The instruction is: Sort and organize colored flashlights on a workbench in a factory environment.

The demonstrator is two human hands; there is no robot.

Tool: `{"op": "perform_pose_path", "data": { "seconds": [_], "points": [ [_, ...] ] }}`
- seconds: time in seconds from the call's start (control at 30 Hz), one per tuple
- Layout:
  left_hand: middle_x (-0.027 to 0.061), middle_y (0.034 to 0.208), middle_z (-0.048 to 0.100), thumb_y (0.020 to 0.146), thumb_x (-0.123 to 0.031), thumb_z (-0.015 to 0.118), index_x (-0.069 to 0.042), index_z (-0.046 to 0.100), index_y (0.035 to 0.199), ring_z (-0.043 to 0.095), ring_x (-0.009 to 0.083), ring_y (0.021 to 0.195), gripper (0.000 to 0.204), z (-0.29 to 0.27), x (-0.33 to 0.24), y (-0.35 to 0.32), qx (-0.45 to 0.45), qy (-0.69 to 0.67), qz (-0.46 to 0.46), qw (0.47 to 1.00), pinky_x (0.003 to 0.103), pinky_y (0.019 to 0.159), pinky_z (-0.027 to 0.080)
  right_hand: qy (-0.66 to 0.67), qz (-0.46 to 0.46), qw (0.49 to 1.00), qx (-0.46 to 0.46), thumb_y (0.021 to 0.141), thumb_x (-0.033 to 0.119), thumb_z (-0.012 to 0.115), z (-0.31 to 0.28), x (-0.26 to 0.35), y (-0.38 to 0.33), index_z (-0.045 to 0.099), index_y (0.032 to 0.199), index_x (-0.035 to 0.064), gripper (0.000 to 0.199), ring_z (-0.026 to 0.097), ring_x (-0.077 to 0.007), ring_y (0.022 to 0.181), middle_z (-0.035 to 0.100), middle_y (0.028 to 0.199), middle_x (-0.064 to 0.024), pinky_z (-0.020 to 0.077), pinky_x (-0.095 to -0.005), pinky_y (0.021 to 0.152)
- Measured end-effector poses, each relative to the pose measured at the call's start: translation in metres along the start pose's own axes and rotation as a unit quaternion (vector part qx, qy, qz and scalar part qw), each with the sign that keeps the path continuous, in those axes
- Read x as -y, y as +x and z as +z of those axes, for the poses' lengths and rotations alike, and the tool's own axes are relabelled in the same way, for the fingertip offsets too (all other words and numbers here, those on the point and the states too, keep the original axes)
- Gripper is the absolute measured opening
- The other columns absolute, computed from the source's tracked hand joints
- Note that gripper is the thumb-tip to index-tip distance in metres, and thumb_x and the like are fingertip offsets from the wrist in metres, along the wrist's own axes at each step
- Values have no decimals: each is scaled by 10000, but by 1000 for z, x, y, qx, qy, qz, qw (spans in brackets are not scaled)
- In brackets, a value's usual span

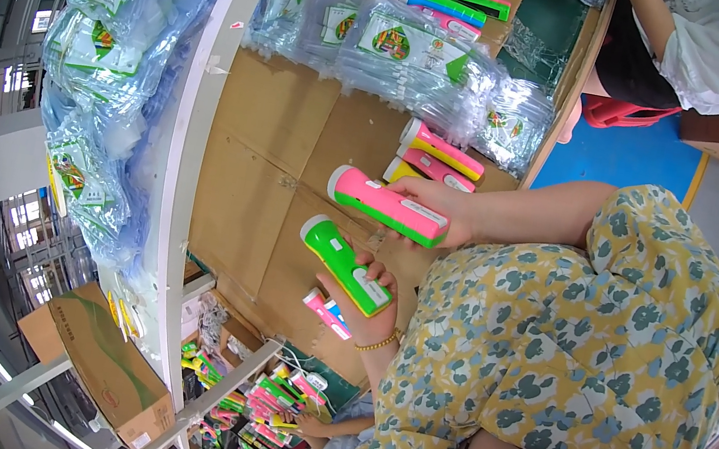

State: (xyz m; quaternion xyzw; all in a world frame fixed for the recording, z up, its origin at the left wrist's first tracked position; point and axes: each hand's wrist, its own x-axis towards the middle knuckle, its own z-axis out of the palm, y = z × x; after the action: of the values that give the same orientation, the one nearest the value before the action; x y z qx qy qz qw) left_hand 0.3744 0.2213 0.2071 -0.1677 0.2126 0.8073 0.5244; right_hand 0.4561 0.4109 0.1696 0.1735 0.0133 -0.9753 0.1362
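My right hand (459,213) is closed around a pink and green flashlight (389,207) with a white head. Below it in the picture, my left hand (376,322) grips a green flashlight (345,265) with a white rim and a yellow edge, thumb and fingers wrapped about its body. Both flashlights are held over a cardboard-covered table (248,176), heads pointing away from me. Beyond my right hand lie pink and yellow flashlights (445,150). Beside my left wrist lie a small pink and white flashlight (325,313) and a blue one, partly hidden.
Clear printed plastic bags (408,55) lie across the table, with a row of colourful flashlights (452,0) behind. More bags (101,54) are stacked past a white rail (204,101). A carton (100,361), a flashlight heap (281,394) and a co-worker's hand (310,425) show below; another person (716,57) is upper right.
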Motion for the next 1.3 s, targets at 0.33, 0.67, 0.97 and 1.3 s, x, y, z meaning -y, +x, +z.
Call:
{"op": "perform_pose_path", "data": {
  "seconds": [0.33, 0.67, 0.97, 1.3],
  "points": [
    [80, 1132, 547, 953, -322, 423, -73, 343, 1340, 539, 227, 1054, 467, 5, 0, -1, 22, 194, 99, 976, 423, 916, 436, -129, -84, 988, 20, 946, 452, 389, 21, -3, -10, 511, 1077, 113, 383, 563, -128, 727, 589, 913, -42, 470, -258, 581],
    [92, 1086, 578, 849, 32, 551, 24, 444, 1199, 603, 180, 942, 366, 12, 7, -3, -87, 446, 178, 873, 301, 824, 507, -127, -79, 988, -41, 936, 446, 423, 26, -6, -12, 531, 1150, 111, 411, 589, -95, 856, 602, 1017, -29, 505, -260, 717],
    [60, 1025, 581, 891, -48, 540, 21, 472, 1169, 578, 137, 886, 294, -8, -3, 8, -92, 413, 193, 885, 255, 788, 477, -59, -114, 991, 24, 963, 411, 361, -4, -3, 12, 489, 1195, 109, 402, 621, -164, 810, 630, 1040, -96, 517, -262, 680],
    [56, 1016, 581, 904, -80, 531, 17, 467, 1183, 584, 118, 843, 302, -2, -4, 5, -107, 441, 191, 870, 233, 713, 495, -65, -92, 993, 25, 956, 459, 332, 4, -6, 13, 457, 1241, 111, 467, 606, -113, 777, 614, 1016, -61, 520, -230, 650]
  ]
}}
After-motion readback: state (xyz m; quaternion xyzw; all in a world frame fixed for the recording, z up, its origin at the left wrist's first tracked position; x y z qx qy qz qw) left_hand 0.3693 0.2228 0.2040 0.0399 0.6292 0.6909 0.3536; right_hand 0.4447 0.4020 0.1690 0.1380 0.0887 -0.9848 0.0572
